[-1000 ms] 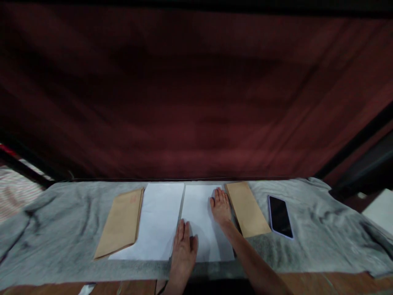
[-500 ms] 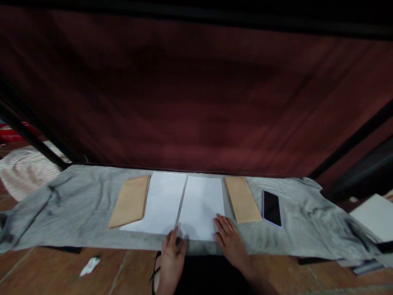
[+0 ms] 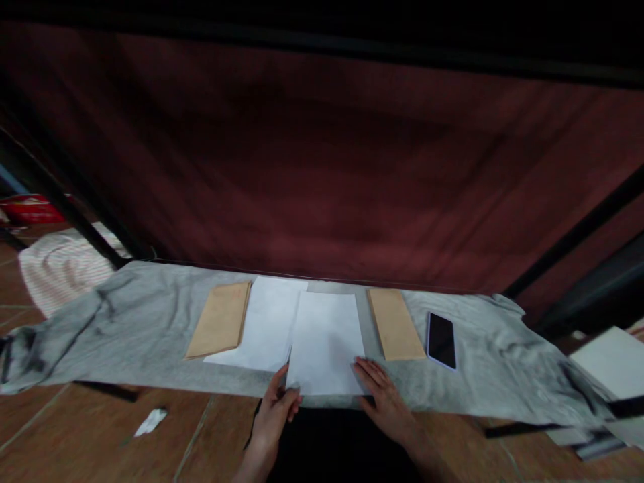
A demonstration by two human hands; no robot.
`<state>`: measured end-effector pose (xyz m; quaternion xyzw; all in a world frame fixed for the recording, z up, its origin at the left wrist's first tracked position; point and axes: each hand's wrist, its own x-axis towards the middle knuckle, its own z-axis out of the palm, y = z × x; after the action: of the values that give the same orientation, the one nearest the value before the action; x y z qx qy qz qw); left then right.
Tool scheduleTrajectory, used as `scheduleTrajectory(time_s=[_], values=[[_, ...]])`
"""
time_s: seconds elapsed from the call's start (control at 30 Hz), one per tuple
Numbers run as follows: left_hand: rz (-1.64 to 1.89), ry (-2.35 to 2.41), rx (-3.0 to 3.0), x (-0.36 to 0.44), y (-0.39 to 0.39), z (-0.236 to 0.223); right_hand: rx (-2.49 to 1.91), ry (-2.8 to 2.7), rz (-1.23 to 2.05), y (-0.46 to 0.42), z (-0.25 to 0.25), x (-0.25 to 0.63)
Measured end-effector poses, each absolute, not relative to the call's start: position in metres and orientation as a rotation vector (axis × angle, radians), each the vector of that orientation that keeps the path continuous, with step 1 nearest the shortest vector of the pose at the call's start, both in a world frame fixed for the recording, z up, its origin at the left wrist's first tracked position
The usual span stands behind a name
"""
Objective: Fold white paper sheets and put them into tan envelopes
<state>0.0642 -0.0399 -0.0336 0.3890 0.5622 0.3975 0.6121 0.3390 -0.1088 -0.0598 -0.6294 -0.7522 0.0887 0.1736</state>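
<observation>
A white sheet of paper (image 3: 327, 342) lies in front of me on the grey cloth, its left edge over other white sheets (image 3: 269, 318). At its near left corner is my left hand (image 3: 274, 409), closed, with the thumb on top and fingers at the edge and underneath. My right hand (image 3: 385, 396) rests along the near right edge of the same sheet, fingers stretched out and touching it. Brown envelopes (image 3: 219, 318) lie on top of the left-hand sheets. To the right of the paper lies another brown envelope or packet (image 3: 396, 325).
A phone (image 3: 441, 341) with a pale purple edge lies right of the brown packet. Grey cloth (image 3: 151, 322) covers the long, low surface. Behind it hangs a dark red cloth panel (image 3: 322, 168) between dark posts. A crumpled white scrap (image 3: 151, 421) is on the tiled floor.
The right-hand white sheet has shifted slightly left and nearer, now overlapping the left sheets. My left hand has closed on its near corner. My right hand stays by its right edge.
</observation>
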Motion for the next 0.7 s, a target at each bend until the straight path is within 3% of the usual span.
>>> scheduleTrajectory(time_s=[0.37,0.7], values=[[0.989,1.068,0.790,0.051,-0.049,-0.017,-1.561,-1.636,0.704,-0.116,-0.056,0.343],[1.102,1.155,1.609,0.049,-0.002,-0.030,-1.545,-1.512,0.678,-0.096,-0.037,0.352]])
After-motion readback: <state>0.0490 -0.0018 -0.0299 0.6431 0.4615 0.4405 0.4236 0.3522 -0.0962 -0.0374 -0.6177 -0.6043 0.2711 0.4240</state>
